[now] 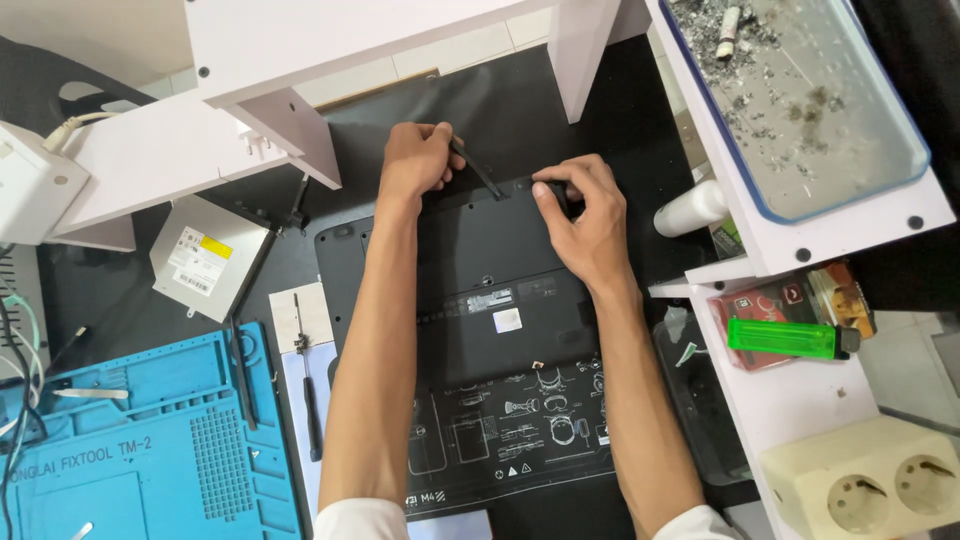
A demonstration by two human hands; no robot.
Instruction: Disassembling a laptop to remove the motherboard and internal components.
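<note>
Laptop point(470, 290) lies bottom-up on the black mat point(520, 110), both hands working its far edge. Left hand point(415, 160) has fingers curled around a thin black pry tool point(478, 168) slanting down into the rear seam; right hand point(585, 215) pinches something small and dark at that edge with thumb and forefinger, probably a battery latch, too hidden to tell. Silver optical drive point(208, 255) and screwdriver point(308, 385) lie left of it, beside the blue repair mat point(150, 450).
</note>
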